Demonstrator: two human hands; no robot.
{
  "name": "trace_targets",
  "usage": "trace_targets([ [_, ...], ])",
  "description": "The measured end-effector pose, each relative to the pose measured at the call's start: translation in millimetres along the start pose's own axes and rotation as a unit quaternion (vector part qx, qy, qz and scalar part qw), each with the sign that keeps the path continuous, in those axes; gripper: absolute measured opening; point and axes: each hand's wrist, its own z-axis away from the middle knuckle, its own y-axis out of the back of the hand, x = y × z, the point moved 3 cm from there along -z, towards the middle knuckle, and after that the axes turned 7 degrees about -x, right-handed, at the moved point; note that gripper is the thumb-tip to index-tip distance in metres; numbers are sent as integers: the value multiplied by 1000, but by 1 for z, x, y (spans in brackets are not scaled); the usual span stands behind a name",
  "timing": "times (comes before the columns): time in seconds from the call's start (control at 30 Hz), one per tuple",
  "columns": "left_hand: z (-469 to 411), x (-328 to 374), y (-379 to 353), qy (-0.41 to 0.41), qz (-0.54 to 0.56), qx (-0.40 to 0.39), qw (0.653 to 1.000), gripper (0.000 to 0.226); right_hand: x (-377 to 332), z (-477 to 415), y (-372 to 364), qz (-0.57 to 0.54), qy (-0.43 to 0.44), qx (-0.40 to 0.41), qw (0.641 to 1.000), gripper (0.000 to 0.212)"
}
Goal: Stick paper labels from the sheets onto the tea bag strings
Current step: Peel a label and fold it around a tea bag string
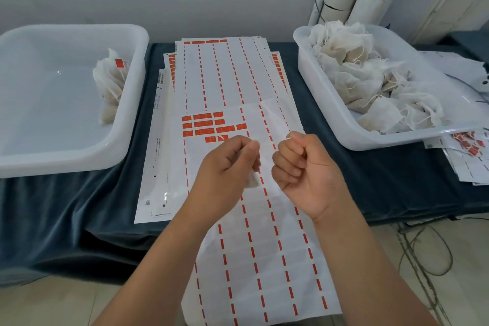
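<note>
The left hand (227, 164) hovers over the middle of the counter with its grip closed: the fingers curl round a small white gauze tea bag (252, 181), of which only a corner shows below the knuckles. Just beside it, the right hand (304, 164) is bunched into a fist, thumb and forefinger pinching the tan end of a thin string (289, 137) that pokes out at the top. The two hands are close but do not touch.

Under them lies a long white label sheet with rows of red dashes (238, 74), running from the far edge of the counter over the near edge. A block of red rectangular paper labels (206, 124) remains on it, just beyond the left hand.

A dark blue-grey cloth (370, 180) covers the counter. At the left edge stands a translucent white plastic tub (135, 103) with a few labelled tea bags (109, 87) leaning against its right wall. At the right edge a second translucent white tub (330, 114) holds a heap of unlabelled gauze tea bags (370, 74). Near its near right corner lie spent label sheets (465, 156).
</note>
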Motion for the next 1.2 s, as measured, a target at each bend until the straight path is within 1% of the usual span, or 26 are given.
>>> trace_targets([
  [0.03, 0, -2, -2, 8, 0, -9, 1000, 32, 3, -1, 0, 11, 11, 3, 1000, 24],
  [0.07, 1, -4, -4, 12, -4, -20, 1000, 33, 6, -1, -1, 8, 14, 3, 1000, 23],
  [0.17, 5, -12, -9, 13, -10, -41, 999, 35, 10, -1, -3, -69, 5, -20, 997, 36],
  [0.3, 8, -16, -13, 29, -35, -62, 997, 34, 10, -1, -3, -98, 19, -7, 995, 36],
  [0.4, 7, -15, -6, 24, -44, -41, 998, 35, 12, -4, -3, -109, 33, 9, 993, 31],
  [0.43, 5, -17, 1, 38, -37, -17, 998, 35, 11, -6, -2, -122, 36, 15, 992, 31],
  [0.47, 3, -21, 10, 69, -22, 20, 997, 34, 10, -8, 0, -132, 37, 22, 990, 32],
  [0.53, -4, -35, 34, 137, -1, 113, 984, 28, 12, -13, 6, -125, 25, 51, 991, 36],
  [0.57, -9, -44, 46, 166, 6, 148, 975, 30, 15, -16, 10, -111, 9, 71, 991, 40],
  [0.6, -14, -52, 57, 198, 22, 168, 965, 39, 19, -18, 13, -97, -12, 88, 991, 43],
  [0.67, -25, -65, 76, 259, 66, 186, 946, 59, 29, -23, 18, -79, -51, 109, 990, 47],
  [0.77, -43, -70, 97, 325, 69, 188, 924, 74, 34, -30, 21, -72, -82, 121, 987, 42],
  [0.8, -47, -70, 101, 341, 59, 177, 921, 77, 33, -31, 21, -65, -90, 121, 986, 39],
  [0.87, -55, -68, 106, 347, 5, 129, 929, 80, 32, -32, 20, -41, -102, 118, 987, 31],
  [0.9, -57, -66, 106, 340, -28, 101, 935, 76, 31, -32, 19, -26, -106, 118, 987, 28],
  [0.93, -59, -64, 103, 329, -56, 75, 940, 68, 31, -32, 18, -11, -109, 118, 987, 26],
  [1.0, -61, -62, 98, 299, -69, 48, 951, 46, 31, -33, 16, 14, -115, 117, 986, 25],
  [1.07, -63, -60, 93, 270, -4, 56, 961, 32, 30, -32, 14, 34, -119, 114, 986, 28],
  [1.13, -61, -55, 88, 257, 90, 50, 961, 27, 28, -31, 13, 63, -119, 115, 984, 30],
  [1.2, -54, -49, 84, 244, 133, 40, 960, 25, 25, -29, 8, 128, -109, 121, 978, 30],
])
